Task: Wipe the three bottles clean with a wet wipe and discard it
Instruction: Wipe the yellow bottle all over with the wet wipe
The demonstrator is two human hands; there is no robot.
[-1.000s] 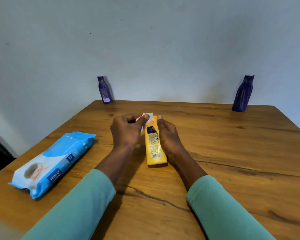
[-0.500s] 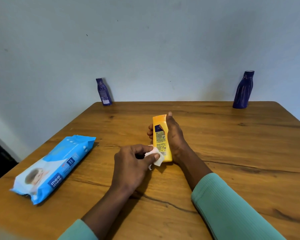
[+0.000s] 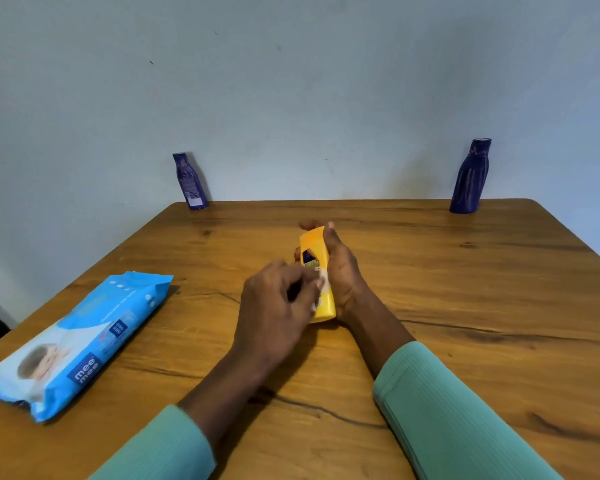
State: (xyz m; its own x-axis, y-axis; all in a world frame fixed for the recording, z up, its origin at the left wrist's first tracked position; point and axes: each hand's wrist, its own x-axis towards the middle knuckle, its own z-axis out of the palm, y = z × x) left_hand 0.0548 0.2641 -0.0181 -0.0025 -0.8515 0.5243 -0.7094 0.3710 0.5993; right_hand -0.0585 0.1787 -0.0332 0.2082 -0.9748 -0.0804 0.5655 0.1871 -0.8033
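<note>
A yellow bottle (image 3: 315, 250) stands upside down on the wooden table (image 3: 465, 306), near its middle. My right hand (image 3: 342, 271) grips it from the right side. My left hand (image 3: 274, 306) pinches a small white wet wipe (image 3: 321, 284) and presses it against the bottle's label, partly hiding the bottle's lower half. Two dark blue bottles stand at the far edge against the wall: a small one (image 3: 189, 181) at the back left and a larger one (image 3: 470, 178) at the back right. Both are out of reach of my hands.
A blue pack of wet wipes (image 3: 84, 337) lies flat near the table's left edge. A pale wall rises right behind the table. The table's near edge is hidden by my green sleeves.
My left hand slid the wipe from the bottle's top down to its base, and has now moved partway back up the label. The right hand keeps holding the bottle upright.
</note>
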